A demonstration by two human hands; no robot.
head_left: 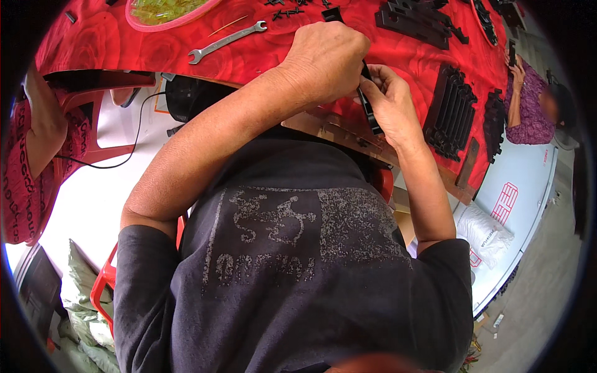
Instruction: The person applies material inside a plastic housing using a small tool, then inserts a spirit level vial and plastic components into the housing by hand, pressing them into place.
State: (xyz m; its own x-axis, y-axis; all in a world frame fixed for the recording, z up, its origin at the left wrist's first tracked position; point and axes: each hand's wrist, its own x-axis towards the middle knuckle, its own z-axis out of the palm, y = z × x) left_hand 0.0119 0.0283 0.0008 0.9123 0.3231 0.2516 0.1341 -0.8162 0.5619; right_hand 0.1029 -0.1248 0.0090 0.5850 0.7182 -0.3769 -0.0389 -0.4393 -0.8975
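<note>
A long, narrow black plastic bar lies slantwise across the near edge of the red-covered table, its far end showing beyond my knuckles. My left hand is closed in a fist over the bar's upper part, and whatever the fingertips touch is hidden under it. Lower down, my right hand grips the same bar between thumb and fingers. To the left of my hands is a silver open-ended wrench. Right of them lies a row of similar black bars side by side.
A pink-rimmed basket of yellow-green pieces stands at the far left. Small black cross-shaped parts and a stack of black bars lie at the back. People sit to the left and far right. A red chair stands left.
</note>
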